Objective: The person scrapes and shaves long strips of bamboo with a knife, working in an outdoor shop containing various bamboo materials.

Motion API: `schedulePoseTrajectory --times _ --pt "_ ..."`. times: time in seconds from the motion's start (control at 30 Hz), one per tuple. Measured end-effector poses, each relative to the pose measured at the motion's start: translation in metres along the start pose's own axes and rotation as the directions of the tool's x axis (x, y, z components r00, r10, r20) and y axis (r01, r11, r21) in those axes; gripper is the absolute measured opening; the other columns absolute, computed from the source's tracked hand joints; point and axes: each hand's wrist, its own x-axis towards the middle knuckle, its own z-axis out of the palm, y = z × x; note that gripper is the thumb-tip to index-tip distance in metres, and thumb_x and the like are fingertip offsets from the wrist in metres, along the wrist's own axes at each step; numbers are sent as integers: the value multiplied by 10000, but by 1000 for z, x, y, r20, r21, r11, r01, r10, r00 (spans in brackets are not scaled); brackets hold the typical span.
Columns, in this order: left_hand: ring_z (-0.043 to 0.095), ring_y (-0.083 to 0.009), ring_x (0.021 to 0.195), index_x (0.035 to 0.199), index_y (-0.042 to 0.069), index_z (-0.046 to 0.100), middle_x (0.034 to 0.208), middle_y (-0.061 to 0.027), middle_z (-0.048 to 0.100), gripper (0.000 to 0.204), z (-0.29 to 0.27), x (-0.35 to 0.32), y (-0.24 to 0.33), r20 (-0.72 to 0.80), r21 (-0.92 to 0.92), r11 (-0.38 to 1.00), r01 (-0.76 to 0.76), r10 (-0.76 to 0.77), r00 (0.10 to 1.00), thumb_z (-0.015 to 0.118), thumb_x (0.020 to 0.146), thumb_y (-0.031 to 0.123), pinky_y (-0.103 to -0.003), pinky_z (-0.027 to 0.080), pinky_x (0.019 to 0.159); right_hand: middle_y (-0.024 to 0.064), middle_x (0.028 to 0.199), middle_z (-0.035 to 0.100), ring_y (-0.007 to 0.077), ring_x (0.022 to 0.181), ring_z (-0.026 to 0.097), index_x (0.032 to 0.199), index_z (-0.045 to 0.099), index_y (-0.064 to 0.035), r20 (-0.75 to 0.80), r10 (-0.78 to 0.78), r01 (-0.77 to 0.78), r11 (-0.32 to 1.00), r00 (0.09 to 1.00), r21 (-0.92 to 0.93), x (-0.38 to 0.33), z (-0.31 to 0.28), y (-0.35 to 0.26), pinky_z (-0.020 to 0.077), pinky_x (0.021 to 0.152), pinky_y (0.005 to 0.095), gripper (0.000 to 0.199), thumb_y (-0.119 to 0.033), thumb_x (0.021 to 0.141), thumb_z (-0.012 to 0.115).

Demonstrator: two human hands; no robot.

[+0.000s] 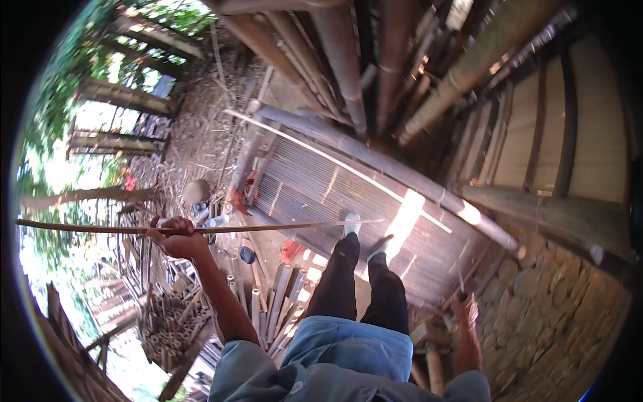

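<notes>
My left hand is closed around a long, thin bamboo strip. The strip lies level across the view, from the far left rim to above my feet. Down at my right side, my right hand is closed on the dark handle of a knife, whose narrow blade points away from me. Under my feet spreads a panel of many narrow slats, with a bright patch of sunlight on it. Another pale strip rests along the panel's far side, beside a thick bamboo pole.
Several large bamboo poles lean beyond the panel. A stone wall stands on the right. Cut bamboo lengths are piled at the lower left, near red scraps and a pale round object. Wooden posts rise at the left.
</notes>
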Motion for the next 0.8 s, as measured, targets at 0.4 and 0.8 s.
schedulePoseTrajectory --times 0.4,0.8 --pt "427 -45 477 1171 36 609 711 -23 608 281 -109 72 157 -22 636 694 -338 454 891 461 1033 232 -225 294 389 180 976 698 348 914 674 1072 652 -55 36 -447 404 836 894 371 -54 -106 -176 514 802 452 435 -337 760 760" --pt "507 -57 547 1034 3 639 853 -52 623 182 -238 18 120 62 544 734 407 -519 853 473 974 49 -200 355 460 186 819 681 305 790 671 888 640 19 -44 -722 718 678 691 157 -143 -168 -428 512 739 414 327 -291 808 709"
